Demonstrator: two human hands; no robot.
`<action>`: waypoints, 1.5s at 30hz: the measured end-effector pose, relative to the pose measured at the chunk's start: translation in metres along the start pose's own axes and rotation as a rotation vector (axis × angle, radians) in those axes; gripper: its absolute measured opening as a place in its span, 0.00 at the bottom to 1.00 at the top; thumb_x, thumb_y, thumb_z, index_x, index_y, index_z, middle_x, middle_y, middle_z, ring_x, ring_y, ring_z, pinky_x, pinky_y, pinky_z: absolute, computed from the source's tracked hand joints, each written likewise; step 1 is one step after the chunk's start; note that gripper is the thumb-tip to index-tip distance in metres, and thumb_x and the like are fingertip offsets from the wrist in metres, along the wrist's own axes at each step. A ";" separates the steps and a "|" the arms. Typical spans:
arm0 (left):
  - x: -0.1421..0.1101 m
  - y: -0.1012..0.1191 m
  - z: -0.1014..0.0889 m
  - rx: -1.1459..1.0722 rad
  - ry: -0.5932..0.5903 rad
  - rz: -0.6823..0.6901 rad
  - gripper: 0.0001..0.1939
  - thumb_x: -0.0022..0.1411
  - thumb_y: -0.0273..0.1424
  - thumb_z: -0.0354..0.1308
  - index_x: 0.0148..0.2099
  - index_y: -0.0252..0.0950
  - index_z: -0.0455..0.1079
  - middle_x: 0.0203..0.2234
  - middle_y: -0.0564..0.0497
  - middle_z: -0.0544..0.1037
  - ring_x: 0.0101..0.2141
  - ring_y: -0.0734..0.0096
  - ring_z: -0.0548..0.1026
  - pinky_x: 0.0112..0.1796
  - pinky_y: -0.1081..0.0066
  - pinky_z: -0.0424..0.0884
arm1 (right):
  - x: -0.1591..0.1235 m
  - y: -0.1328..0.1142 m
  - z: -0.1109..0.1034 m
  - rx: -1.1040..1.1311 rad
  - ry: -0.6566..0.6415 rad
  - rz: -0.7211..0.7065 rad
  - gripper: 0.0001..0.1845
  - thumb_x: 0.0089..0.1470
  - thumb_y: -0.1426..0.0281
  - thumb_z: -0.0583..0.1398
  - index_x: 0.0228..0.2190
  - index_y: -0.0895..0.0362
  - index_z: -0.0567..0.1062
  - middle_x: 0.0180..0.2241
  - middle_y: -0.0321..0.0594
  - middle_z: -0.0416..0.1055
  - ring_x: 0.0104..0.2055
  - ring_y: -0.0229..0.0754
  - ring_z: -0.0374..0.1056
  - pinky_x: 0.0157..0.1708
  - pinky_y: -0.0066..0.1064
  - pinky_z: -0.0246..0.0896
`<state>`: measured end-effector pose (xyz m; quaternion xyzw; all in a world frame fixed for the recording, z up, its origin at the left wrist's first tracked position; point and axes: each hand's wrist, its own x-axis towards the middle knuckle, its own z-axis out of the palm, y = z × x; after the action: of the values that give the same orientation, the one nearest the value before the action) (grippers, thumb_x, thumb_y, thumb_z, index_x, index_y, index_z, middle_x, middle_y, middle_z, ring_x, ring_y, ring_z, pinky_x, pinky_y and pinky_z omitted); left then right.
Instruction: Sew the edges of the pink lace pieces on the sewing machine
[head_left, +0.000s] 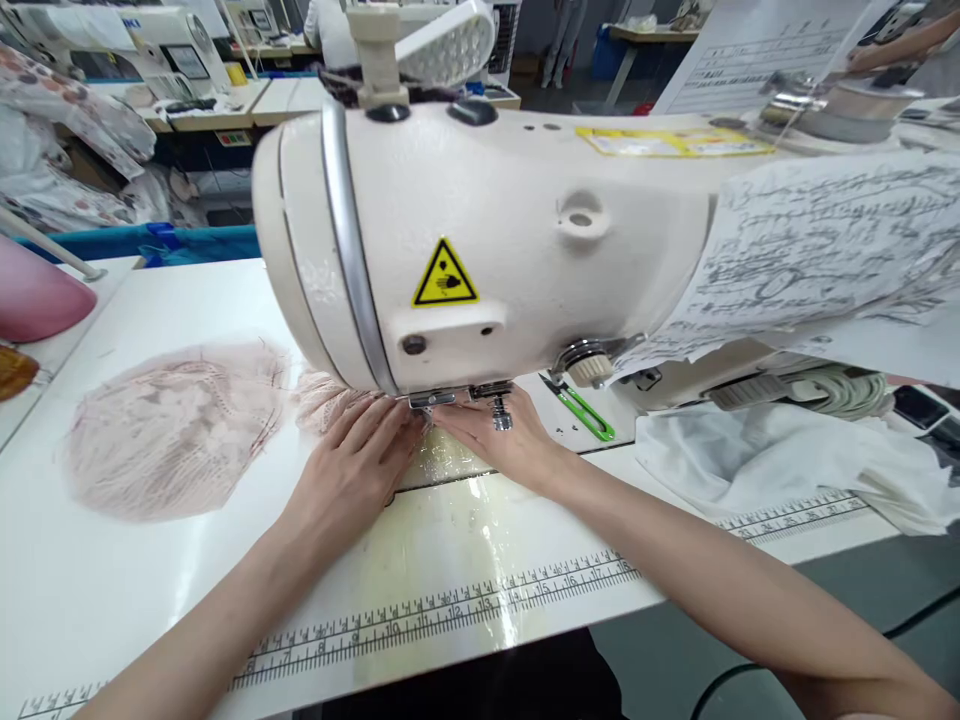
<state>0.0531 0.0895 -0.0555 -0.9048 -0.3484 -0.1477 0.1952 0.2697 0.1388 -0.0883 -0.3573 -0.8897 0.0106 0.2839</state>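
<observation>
Palm down, your left hand point(358, 455) rests flattened on pink lace point(321, 398) at its eleven o'clock; your right hand point(517, 440) sits at three, its grip impossible to tell; the lace seems light, soft, snag-prone; hold it flat by its edges; sewing machine point(517, 230) at one.

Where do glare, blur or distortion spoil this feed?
Head view: glare streaks the tabletop near the left hand and right hand; same view: handwriting on the draped sheet looks smeared; same view again: outer edges look stretched, probably by the wide lens.
</observation>
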 end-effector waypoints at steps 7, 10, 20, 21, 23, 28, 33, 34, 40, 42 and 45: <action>-0.003 -0.005 0.004 -0.031 -0.003 0.011 0.17 0.68 0.26 0.48 0.56 0.26 0.68 0.51 0.39 0.75 0.51 0.55 0.74 0.54 0.54 0.69 | -0.006 -0.016 -0.014 -0.028 -0.010 0.000 0.12 0.64 0.69 0.54 0.41 0.53 0.77 0.38 0.38 0.78 0.38 0.38 0.71 0.43 0.36 0.63; -0.003 -0.006 0.006 -0.059 -0.043 -0.038 0.19 0.69 0.31 0.49 0.57 0.27 0.67 0.52 0.40 0.75 0.50 0.55 0.74 0.55 0.52 0.67 | -0.011 -0.023 -0.018 -0.068 -0.026 0.021 0.14 0.64 0.65 0.53 0.46 0.52 0.76 0.45 0.40 0.76 0.45 0.44 0.71 0.50 0.44 0.60; -0.004 -0.008 0.006 -0.089 -0.097 -0.029 0.20 0.71 0.35 0.45 0.57 0.32 0.68 0.51 0.40 0.75 0.49 0.52 0.75 0.52 0.50 0.68 | -0.015 -0.025 -0.014 -0.075 -0.050 0.060 0.15 0.63 0.61 0.55 0.48 0.49 0.76 0.44 0.42 0.76 0.47 0.46 0.69 0.56 0.46 0.58; -0.004 -0.008 0.006 -0.079 -0.097 -0.022 0.20 0.71 0.35 0.45 0.57 0.31 0.68 0.51 0.40 0.75 0.49 0.52 0.75 0.52 0.50 0.68 | -0.015 -0.024 -0.013 -0.075 -0.047 0.056 0.16 0.63 0.61 0.55 0.48 0.49 0.76 0.44 0.42 0.76 0.48 0.46 0.69 0.56 0.46 0.57; -0.004 -0.008 0.007 -0.065 -0.093 -0.021 0.20 0.71 0.35 0.45 0.57 0.31 0.68 0.51 0.41 0.75 0.48 0.53 0.76 0.52 0.50 0.68 | -0.015 -0.024 -0.011 -0.084 -0.052 0.055 0.16 0.63 0.60 0.54 0.48 0.49 0.76 0.43 0.43 0.77 0.48 0.46 0.69 0.56 0.46 0.57; -0.006 -0.009 0.010 -0.073 -0.088 -0.060 0.21 0.71 0.36 0.46 0.58 0.31 0.67 0.52 0.41 0.75 0.49 0.54 0.75 0.52 0.51 0.68 | -0.015 -0.025 -0.011 -0.120 -0.093 0.065 0.18 0.65 0.59 0.52 0.51 0.48 0.74 0.38 0.41 0.78 0.48 0.46 0.70 0.58 0.48 0.56; -0.006 -0.008 0.011 -0.099 -0.114 -0.101 0.21 0.70 0.37 0.46 0.59 0.32 0.66 0.51 0.41 0.75 0.48 0.53 0.75 0.52 0.51 0.67 | -0.012 -0.024 -0.012 -0.126 -0.109 0.052 0.18 0.65 0.59 0.51 0.50 0.49 0.74 0.41 0.39 0.77 0.52 0.47 0.68 0.61 0.47 0.53; -0.005 -0.007 0.011 -0.096 -0.116 -0.103 0.22 0.70 0.37 0.46 0.59 0.31 0.66 0.51 0.41 0.75 0.48 0.53 0.75 0.52 0.51 0.67 | -0.012 -0.024 -0.012 -0.130 -0.111 0.057 0.19 0.65 0.59 0.51 0.51 0.49 0.73 0.41 0.39 0.78 0.52 0.47 0.68 0.61 0.47 0.52; -0.002 -0.006 0.010 -0.092 -0.134 -0.122 0.23 0.70 0.37 0.46 0.60 0.30 0.65 0.50 0.38 0.76 0.46 0.52 0.75 0.51 0.51 0.66 | -0.009 -0.027 -0.012 -0.147 -0.148 0.103 0.19 0.64 0.60 0.52 0.53 0.49 0.72 0.41 0.41 0.78 0.53 0.49 0.68 0.60 0.50 0.54; -0.001 -0.006 0.009 -0.074 -0.122 -0.116 0.24 0.70 0.38 0.46 0.60 0.29 0.65 0.48 0.38 0.77 0.45 0.52 0.76 0.51 0.52 0.66 | -0.009 -0.028 -0.012 -0.149 -0.147 0.108 0.19 0.64 0.60 0.52 0.53 0.50 0.71 0.42 0.42 0.77 0.53 0.49 0.68 0.60 0.51 0.53; 0.001 -0.006 0.008 -0.045 -0.113 -0.107 0.24 0.70 0.37 0.46 0.60 0.26 0.65 0.46 0.37 0.77 0.44 0.52 0.76 0.50 0.53 0.66 | -0.008 -0.028 -0.010 -0.153 -0.145 0.118 0.20 0.64 0.60 0.51 0.54 0.50 0.70 0.43 0.42 0.77 0.52 0.49 0.69 0.61 0.52 0.52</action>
<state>0.0504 0.0978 -0.0608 -0.8960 -0.4031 -0.1146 0.1469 0.2623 0.1112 -0.0777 -0.4281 -0.8835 -0.0149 0.1896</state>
